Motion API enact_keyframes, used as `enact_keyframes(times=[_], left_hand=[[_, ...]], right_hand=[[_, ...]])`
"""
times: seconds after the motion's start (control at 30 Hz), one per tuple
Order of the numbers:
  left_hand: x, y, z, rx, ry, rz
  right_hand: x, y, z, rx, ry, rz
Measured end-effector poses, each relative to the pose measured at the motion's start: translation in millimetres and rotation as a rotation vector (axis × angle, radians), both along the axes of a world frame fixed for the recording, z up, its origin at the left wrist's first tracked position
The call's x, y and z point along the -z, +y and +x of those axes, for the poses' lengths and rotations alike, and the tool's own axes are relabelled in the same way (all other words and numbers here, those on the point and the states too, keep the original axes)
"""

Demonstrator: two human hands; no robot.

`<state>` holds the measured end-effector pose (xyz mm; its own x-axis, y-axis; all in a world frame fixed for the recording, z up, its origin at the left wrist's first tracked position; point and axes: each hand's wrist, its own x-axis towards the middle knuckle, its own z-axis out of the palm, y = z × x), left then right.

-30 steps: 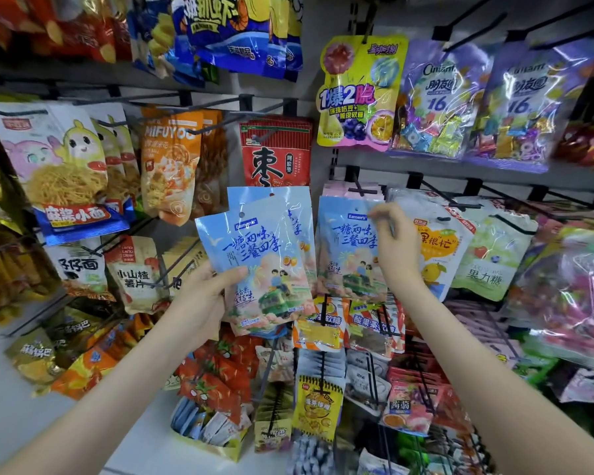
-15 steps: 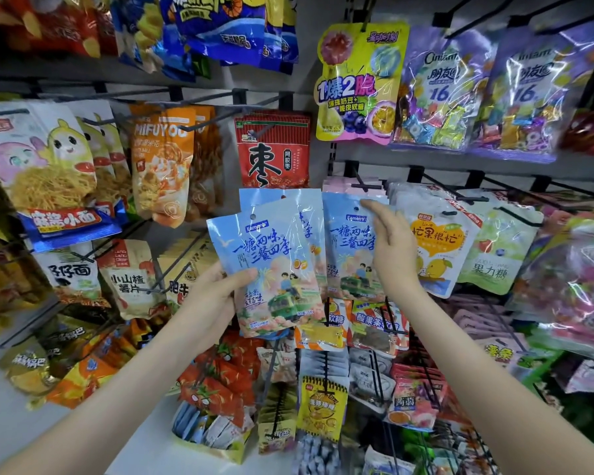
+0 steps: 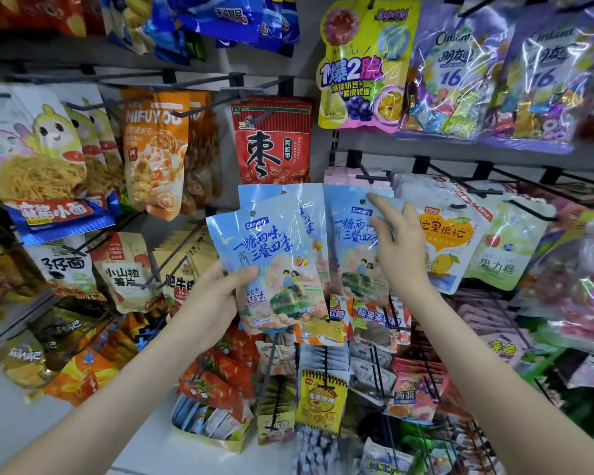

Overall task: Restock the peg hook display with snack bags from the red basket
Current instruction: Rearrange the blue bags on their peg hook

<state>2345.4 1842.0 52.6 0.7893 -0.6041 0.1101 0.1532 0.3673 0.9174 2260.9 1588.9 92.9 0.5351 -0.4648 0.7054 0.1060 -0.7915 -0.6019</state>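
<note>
View from my head, looking at a wall of snack bags hanging on black peg hooks.

My left hand (image 3: 216, 296) grasps a small stack of light blue snack bags (image 3: 271, 255) by their lower left corner, thumb across the front, fingers behind. The stack stands upright and tilts slightly left, held in front of the display at its centre. Each bag carries dark blue Chinese lettering and a drawing of two people on a green train. At least two bags are in the stack, their top edges fanned apart.

My right hand (image 3: 403, 252) is released and grasps nothing. Its fingers are straight and spread, reaching up and left. My index fingertip (image 3: 374, 199) touches the top of a matching hung blue bag (image 3: 348, 241), just beside its round hang hole. This bag sits just right of the stack in my left hand, in front of a row of pink bags (image 3: 340, 176). A black peg hook (image 3: 369, 177) sticks out just above it. I cannot tell whether the hook passes through the hole.

A red bag (image 3: 271, 142) with a large black character hangs above the stack. A white and yellow mango bag (image 3: 448, 241) hangs just right of my right hand.
</note>
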Motion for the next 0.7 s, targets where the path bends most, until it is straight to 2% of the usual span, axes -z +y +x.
enact_keyframes(times=[0.17,0.27,0.37,0.6,0.7], left_hand=[[2.0,-4.0,3.0,0.01,0.024,-0.011],[1.4,-7.0,4.5,0.01,0.014,-0.02],[1.2,-8.4,4.0,0.02,0.002,-0.038],[4.1,-5.6,-2.5,0.068,0.012,-0.018],[5.3,-5.9,-8.8,0.076,0.012,0.017]], right_hand=[[-1.2,-1.5,6.2,0.007,0.109,-0.076],[0.9,-6.3,17.7,0.195,0.245,-0.259],[-0.9,-12.4,27.3,0.319,0.28,-0.359],[-9.6,-20.1,36.2,0.346,0.39,-0.447],[-14.6,-11.1,22.8,0.266,0.328,-0.396]])
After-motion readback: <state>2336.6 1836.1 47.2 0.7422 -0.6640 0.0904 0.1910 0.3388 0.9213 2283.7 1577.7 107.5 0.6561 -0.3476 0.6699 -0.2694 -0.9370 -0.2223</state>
